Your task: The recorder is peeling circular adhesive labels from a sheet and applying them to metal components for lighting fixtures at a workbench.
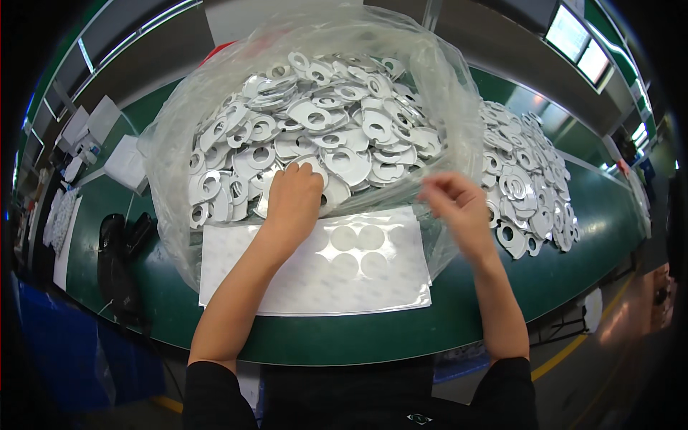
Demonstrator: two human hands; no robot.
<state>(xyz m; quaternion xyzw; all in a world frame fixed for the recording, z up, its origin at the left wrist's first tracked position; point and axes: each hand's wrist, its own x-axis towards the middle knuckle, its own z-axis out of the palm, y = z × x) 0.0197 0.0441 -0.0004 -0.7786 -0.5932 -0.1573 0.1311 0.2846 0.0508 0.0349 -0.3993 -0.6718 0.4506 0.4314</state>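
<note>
**A:** Where the clear plastic bag [172, 179] gapes open on the green counter [373, 337], what is the left hand [292, 197] doing?

**B:** It reaches over the near lip of the bag and rests on the heap of flat white rings [322, 122] inside. The fingers are curled down into the pieces, knuckles up. Whether they pinch one ring or just press on the pile, I cannot tell; the fingertips are hidden.

**A:** And the right hand [459, 208]?

**B:** It hangs at the bag's right edge, behind the film as the camera sees it, fingers bent and drawn close toward the thumb. It looks like a pinch on the plastic or on something small, but the motion blur keeps me from saying which.

**A:** What lies under the wrists?

**B:** A white backing sheet [315, 287] lies flat on the counter, just in front of the bag and partly under its lip. Round glossy discs [358, 240] sit on it in rows near the left forearm.

**A:** Anything else nearby?

**B:** A second, loose pile of the same white parts [527, 186] spreads over the counter to the right of the bag. On the left a black tool [118, 265] lies at the counter's edge, and white boxes [107, 136] stand farther back.
</note>
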